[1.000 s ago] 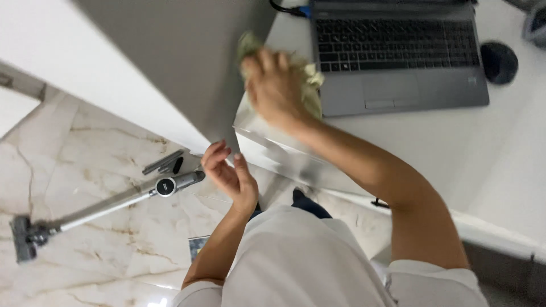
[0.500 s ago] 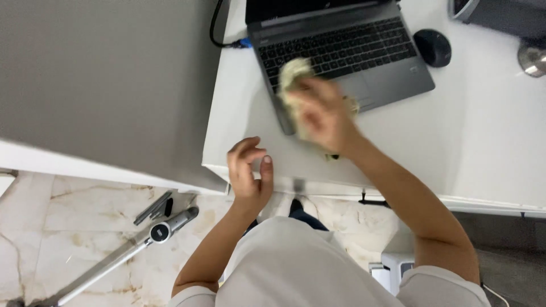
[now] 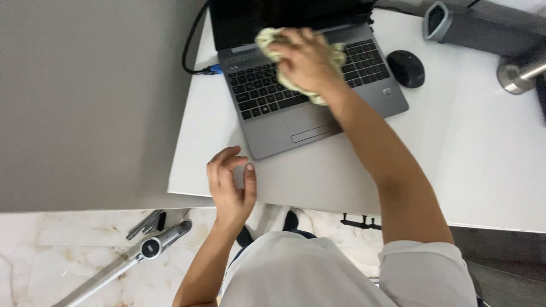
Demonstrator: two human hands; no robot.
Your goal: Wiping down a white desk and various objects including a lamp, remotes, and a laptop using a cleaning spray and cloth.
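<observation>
Right hand (image 3: 307,59) is closed round a crumpled pale yellow-green cloth (image 3: 329,55), pressing it onto the keyboard of the open grey laptop (image 3: 284,122), upper middle of the keys, just below the dark screen. Left hand (image 3: 230,187) holds nothing: fingers loosely curled, thumb up, at the near edge of the white desk (image 3: 489,165); can't tell whether it touches the edge.

Around the laptop: black cable with a blue plug (image 3: 211,70) in its left side, round black mouse (image 3: 406,68) just beside its right edge, grey boxy device (image 3: 483,25) at the far right corner, shiny metal cylinder (image 3: 520,77) near it. Grey panel (image 3: 85,96) fills the left. Grey stick vacuum (image 3: 133,258) lies on the pale marble floor (image 3: 62,233) below the desk edge.

Risks, as I judge them:
- Cloth pressure on keys could fire stray keystrokes if the machine is on; screen looks dark, can't confirm.
- Sweep to the left could snag the plug and tug the cable.
- Sweep to the right could knock the mouse.
- Can't tell if the cloth is damp; if so, moisture could get between the keys.
</observation>
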